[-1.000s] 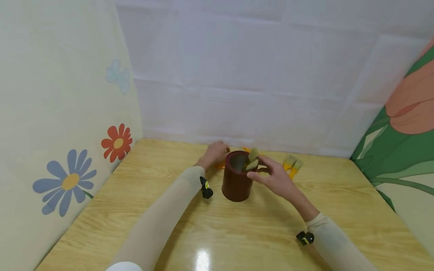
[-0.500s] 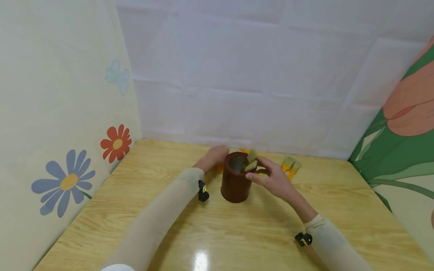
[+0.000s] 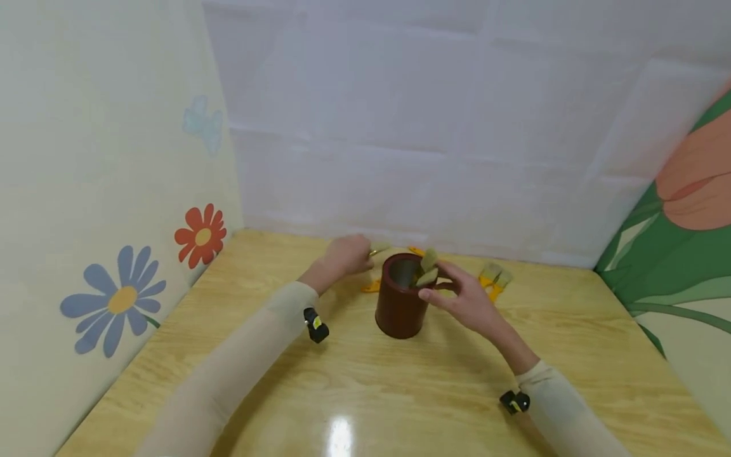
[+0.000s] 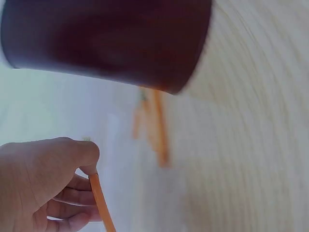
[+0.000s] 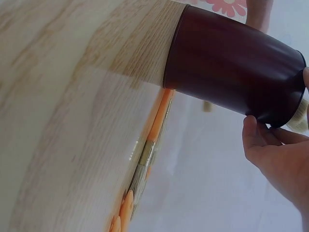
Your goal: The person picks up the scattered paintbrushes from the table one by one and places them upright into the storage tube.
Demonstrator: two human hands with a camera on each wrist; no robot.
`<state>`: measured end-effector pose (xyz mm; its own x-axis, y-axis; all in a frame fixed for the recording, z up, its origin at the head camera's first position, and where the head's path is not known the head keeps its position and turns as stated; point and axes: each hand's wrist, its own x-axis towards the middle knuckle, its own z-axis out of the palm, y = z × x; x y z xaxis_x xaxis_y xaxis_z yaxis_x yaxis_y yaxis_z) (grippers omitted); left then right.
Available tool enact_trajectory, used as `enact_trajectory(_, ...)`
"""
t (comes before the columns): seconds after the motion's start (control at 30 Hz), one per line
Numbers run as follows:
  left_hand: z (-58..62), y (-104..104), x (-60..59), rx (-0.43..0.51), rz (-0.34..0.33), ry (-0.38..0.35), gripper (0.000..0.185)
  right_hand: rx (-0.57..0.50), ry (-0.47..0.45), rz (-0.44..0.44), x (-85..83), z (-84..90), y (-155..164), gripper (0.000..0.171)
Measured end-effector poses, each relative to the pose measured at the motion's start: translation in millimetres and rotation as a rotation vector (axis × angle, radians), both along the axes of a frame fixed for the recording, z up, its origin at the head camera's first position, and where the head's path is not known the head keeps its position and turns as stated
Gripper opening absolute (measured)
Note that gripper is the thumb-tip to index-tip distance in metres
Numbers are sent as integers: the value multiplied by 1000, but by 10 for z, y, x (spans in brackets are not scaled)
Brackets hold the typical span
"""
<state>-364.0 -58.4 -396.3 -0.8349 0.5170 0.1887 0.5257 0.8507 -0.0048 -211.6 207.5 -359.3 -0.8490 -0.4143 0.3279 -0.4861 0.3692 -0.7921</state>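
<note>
Red-brown cup [image 3: 401, 311] between left hand [image 3: 344, 254] and right hand [image 3: 465, 303]

The left hand has moved away from the cup, pinching an orange handle [image 4: 102, 203], so this brush [image 3: 380, 248] seems picked up. The right hand grips the smooth cylinder's rim beside flat, fuzzy bristle heads [image 3: 428, 259]. Beyond that hand, loose brushes [image 3: 495, 274] lie on wood-grain table [image 3: 365, 387].

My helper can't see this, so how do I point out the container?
On the wooden table, look between the left hand and right hand. The container stands there: cylindrical, open-topped, pale bristles at its rim. It alone on the table is dark red; the paintbrushes beside it have orange handles.
</note>
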Motion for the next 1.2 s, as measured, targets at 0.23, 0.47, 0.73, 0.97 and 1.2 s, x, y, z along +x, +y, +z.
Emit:
enact_trajectory(0.23,340,-229,441,129,16,196,15,-4,9,20,9,18,-7,57)
enact_trajectory(0.47,712,-232,897,665,-215,86,21,-12,6,2,59,-5,17,56)
enact_trajectory(0.73,879,-86,1157,1044,-370,-22,25,-45,19,5,37,3,38,57)
enact_trajectory(0.97,566,68,1117,990,-349,-64,18,-47,26,17,39,-27,10,58)
enact_trajectory(1.2,402,179,1127,863,-428,-93,15,-44,18,25,60,-37,-6,55)
